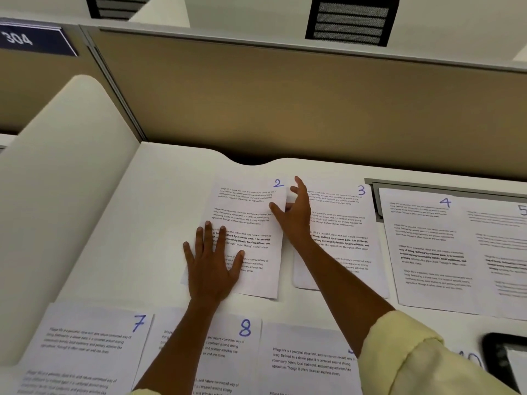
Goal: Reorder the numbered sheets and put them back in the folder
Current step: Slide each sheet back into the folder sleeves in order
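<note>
The numbered sheets lie spread face up in rows on the white surface (159,195), apparently so each number reads at a glance; the left hand (212,263) rests flat with straight fingers on sheet 2 (248,238), likely pinning it; the right hand (296,215) pinches that sheet's right edge, just beside sheet 3 (345,232); sheets 4 (427,246), 7 (85,343) and 8 (225,346) crowd close; bare room lies left of sheet 2; no folder shows.
</note>
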A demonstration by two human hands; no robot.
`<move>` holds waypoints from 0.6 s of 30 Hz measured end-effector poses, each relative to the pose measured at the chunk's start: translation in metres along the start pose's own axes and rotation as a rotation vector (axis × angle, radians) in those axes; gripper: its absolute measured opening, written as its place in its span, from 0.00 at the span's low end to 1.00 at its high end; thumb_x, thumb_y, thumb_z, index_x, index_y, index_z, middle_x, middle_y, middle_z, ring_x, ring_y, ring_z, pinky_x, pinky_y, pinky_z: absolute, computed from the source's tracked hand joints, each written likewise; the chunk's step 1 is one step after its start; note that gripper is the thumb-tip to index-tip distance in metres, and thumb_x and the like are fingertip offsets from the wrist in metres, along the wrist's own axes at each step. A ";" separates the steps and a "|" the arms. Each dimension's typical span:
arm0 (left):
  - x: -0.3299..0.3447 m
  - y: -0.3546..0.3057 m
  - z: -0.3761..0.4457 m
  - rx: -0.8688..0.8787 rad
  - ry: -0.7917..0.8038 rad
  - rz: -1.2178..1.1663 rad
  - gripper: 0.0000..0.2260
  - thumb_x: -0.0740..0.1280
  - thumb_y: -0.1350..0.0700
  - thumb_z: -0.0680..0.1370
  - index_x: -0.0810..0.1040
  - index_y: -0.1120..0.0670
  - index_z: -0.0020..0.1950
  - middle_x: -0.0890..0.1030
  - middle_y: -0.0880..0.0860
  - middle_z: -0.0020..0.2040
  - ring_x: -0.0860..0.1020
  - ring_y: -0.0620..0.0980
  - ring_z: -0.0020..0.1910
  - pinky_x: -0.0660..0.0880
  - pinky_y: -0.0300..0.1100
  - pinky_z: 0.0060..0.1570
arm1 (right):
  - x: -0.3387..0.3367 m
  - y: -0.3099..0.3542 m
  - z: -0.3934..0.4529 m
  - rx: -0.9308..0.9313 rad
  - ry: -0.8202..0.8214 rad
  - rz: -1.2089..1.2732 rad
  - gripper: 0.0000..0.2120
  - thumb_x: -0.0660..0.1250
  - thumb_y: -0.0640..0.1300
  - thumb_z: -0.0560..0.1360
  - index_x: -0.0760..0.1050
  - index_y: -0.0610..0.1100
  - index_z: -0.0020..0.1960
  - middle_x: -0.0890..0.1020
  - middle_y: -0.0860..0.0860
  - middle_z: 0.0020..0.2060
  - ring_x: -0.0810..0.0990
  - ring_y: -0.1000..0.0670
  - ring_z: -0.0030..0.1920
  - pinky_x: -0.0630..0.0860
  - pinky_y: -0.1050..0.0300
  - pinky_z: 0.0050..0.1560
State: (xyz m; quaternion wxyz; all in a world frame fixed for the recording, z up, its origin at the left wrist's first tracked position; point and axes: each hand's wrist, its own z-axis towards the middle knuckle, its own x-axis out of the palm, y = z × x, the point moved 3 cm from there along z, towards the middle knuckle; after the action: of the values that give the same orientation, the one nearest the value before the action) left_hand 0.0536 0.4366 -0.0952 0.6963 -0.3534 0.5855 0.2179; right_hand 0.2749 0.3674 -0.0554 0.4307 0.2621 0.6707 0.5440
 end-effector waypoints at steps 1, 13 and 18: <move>0.000 0.000 0.000 -0.001 0.003 0.000 0.35 0.50 0.34 0.78 0.57 0.52 0.80 0.52 0.56 0.81 0.51 0.57 0.79 0.50 0.64 0.74 | -0.001 0.001 -0.002 0.020 -0.016 0.020 0.43 0.78 0.37 0.71 0.59 0.49 0.78 0.72 0.45 0.69 0.81 0.45 0.55 0.81 0.63 0.49; -0.016 0.007 0.007 -0.168 -0.008 -0.427 0.37 0.56 0.35 0.77 0.57 0.55 0.80 0.54 0.59 0.80 0.51 0.57 0.79 0.47 0.57 0.77 | -0.023 0.027 -0.034 0.121 -0.075 -0.054 0.12 0.72 0.41 0.77 0.80 0.38 0.59 0.84 0.44 0.54 0.81 0.50 0.49 0.80 0.54 0.55; -0.038 -0.001 0.006 -0.338 0.022 -0.722 0.35 0.65 0.43 0.79 0.53 0.53 0.80 0.61 0.58 0.78 0.60 0.60 0.77 0.57 0.58 0.75 | -0.055 0.049 -0.046 0.086 -0.098 -0.030 0.09 0.70 0.42 0.79 0.80 0.37 0.55 0.83 0.48 0.50 0.79 0.53 0.46 0.73 0.71 0.43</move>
State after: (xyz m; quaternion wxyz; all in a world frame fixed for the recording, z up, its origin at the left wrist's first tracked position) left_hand 0.0501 0.4442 -0.0573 0.6539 -0.6484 0.3868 0.0484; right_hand 0.2567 0.3119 0.0095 0.4595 0.2969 0.6754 0.4945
